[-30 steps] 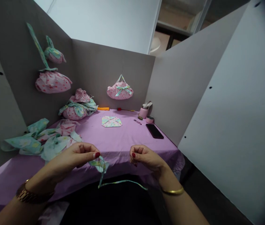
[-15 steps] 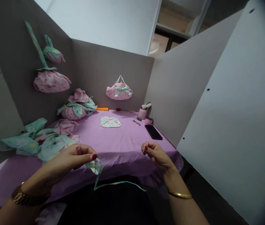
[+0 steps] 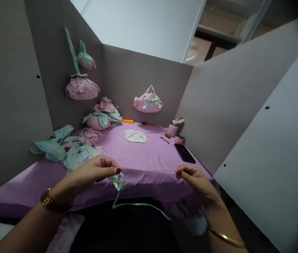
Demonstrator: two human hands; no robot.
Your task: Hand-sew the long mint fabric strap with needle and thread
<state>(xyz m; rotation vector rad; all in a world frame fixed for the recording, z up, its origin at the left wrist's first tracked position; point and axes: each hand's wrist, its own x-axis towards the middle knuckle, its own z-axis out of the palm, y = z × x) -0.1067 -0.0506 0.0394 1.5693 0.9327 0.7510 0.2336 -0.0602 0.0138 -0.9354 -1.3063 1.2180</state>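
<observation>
My left hand pinches a small green floral fabric piece between thumb and fingers, just in front of the table edge. From that piece a narrow green fabric strap trails down and to the right over my dark lap. My right hand is raised to the right, its thumb and fingertips pressed together. Whatever those fingertips grip, if anything, is too fine to make out. Between the hands and farther back, a flat pink and green fabric piece lies on the purple tablecloth.
Left are crumpled fabric pieces and a pile of pink bundles. Pink pouches hang on the grey partition. At right lie a phone, a pink jar, a small tin and a thread spool.
The view has turned left, so everything sits farther right in the picture. My right hand is slightly farther from my left. My left hand keeps its pinch on the fabric piece.
</observation>
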